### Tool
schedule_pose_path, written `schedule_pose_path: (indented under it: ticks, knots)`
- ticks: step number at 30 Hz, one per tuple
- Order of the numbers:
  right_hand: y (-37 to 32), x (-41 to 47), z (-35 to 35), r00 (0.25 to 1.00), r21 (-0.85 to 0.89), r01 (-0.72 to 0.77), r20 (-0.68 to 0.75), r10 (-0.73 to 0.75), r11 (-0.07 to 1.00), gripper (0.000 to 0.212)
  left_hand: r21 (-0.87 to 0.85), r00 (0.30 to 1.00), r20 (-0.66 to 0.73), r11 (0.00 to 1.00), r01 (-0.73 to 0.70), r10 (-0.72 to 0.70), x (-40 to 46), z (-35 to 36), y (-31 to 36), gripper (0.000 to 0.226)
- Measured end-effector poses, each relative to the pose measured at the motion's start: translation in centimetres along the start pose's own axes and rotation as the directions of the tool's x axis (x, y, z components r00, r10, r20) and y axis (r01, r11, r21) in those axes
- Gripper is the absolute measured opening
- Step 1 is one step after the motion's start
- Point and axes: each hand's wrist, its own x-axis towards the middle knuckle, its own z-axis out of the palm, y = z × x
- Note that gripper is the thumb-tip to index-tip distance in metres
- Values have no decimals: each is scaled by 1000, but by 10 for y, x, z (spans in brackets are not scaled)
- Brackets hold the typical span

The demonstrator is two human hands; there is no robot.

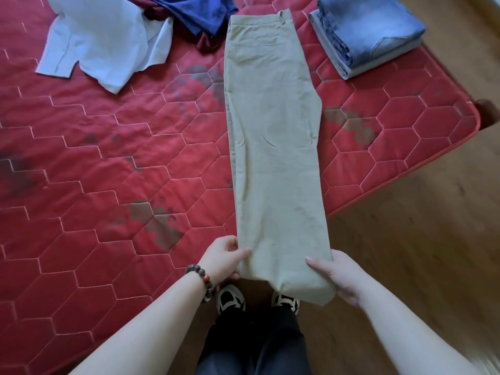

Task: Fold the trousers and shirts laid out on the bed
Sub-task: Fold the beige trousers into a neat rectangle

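Khaki trousers (273,136) lie lengthwise on the red quilted mattress (108,163), folded leg over leg, waistband at the far end. Their hem end hangs past the mattress's near edge. My left hand (224,259) grips the hem's left corner, thumb on top. My right hand (335,274) grips the right corner, with its thumb over the cloth. A light blue shirt (108,41) lies crumpled at the far left. A dark blue garment (194,12) and a maroon one (205,41) lie bunched beside it.
A stack of folded blue jeans (365,33) sits at the mattress's far right corner. Wooden floor (419,253) surrounds the mattress on the right and near side. My feet in black-and-white shoes (230,299) stand below the hem.
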Motion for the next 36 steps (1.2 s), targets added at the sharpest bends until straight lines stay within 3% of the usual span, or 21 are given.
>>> schedule_pose_path:
  ticks: [4, 6, 9, 12, 14, 16, 19, 23, 27, 32, 36]
  knots:
    - [17, 0, 2, 999, 9, -32, 19, 32, 999, 31, 172, 999, 26, 985, 35, -40, -3, 0, -8, 23]
    - [20, 0, 2, 999, 32, -38, 33, 37, 999, 32, 92, 995, 94, 996, 17, -25, -2, -1, -11, 19]
    - [21, 1, 1, 996, 148, -34, 87, 21, 988, 35, -173, 976, 215, 985, 19, 19, -5, -2, -13, 18]
    - [29, 0, 5, 992, 82, -103, 82, 96, 991, 33, -5, 970, 230, 996, 85, -82, -8, 3, -24, 23]
    - [37, 1, 6, 990, -182, -138, 0, 141, 974, 38, 195, 977, 142, 972, 128, -158, -8, 7, -33, 27]
    - [41, 7, 1, 989, -401, -132, -109, 96, 906, 44, 339, 988, -45, 928, 152, -145, -1, 7, -38, 33]
    - [30, 23, -5, 973, -518, -95, -227, -30, 850, 48, 308, 964, -266, 945, 112, -28, 17, 2, -33, 29]
    - [-12, 55, -5, 925, -540, 72, -279, -258, 839, 35, 246, 930, -360, 969, 14, 78, 56, -1, -6, 26]
    - [-70, 97, -5, 773, -623, 144, -414, -480, 769, 39, 215, 859, -500, 977, -1, 111, 114, -2, 30, 24]
    - [-108, 138, -6, 723, -549, 246, -445, -529, 799, 39, 194, 791, -593, 980, -41, 151, 171, -12, 64, 19]
    - [-121, 158, -8, 674, -523, 275, -493, -550, 807, 44, 171, 754, -649, 985, 13, 103, 193, -19, 83, 23]
